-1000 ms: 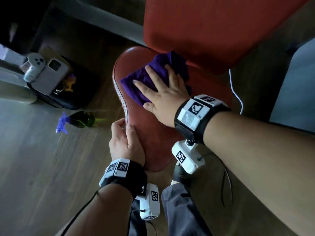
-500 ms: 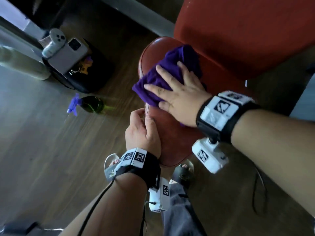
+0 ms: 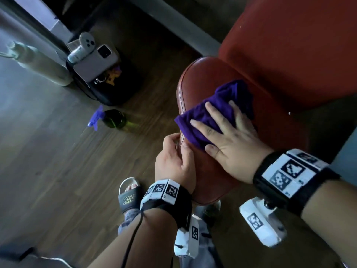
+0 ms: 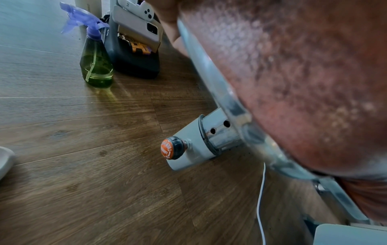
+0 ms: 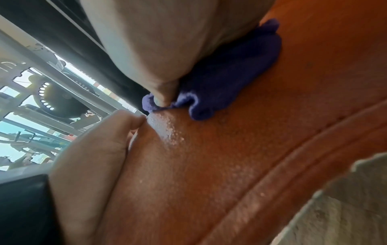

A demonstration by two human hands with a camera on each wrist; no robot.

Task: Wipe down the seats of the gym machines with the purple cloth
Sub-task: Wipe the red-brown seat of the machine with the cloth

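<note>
A red-brown padded seat (image 3: 202, 82) of a gym machine fills the middle of the head view, under a red backrest (image 3: 289, 45). The purple cloth (image 3: 212, 109) lies crumpled on the seat, reaching its left edge. My right hand (image 3: 228, 132) presses flat on the cloth with fingers spread and straight. In the right wrist view the cloth (image 5: 226, 86) bunches under my palm on the seat (image 5: 230, 165). My left hand (image 3: 173, 159) grips the seat's left edge, fingers curled round it. The left wrist view shows the seat's side (image 4: 303, 74) and its metal rim.
A green spray bottle (image 3: 114, 118) with a purple trigger stands on the wooden floor left of the seat. Behind it a dark bag (image 3: 108, 82) holds a phone and a white controller. Under the seat is an adjuster post with an orange knob (image 4: 170, 149). My sandalled foot (image 3: 129, 194) is below.
My right hand has slid the cloth back from the seat's far end toward its left edge and nearer my left hand. The left hand keeps its grip on the edge.
</note>
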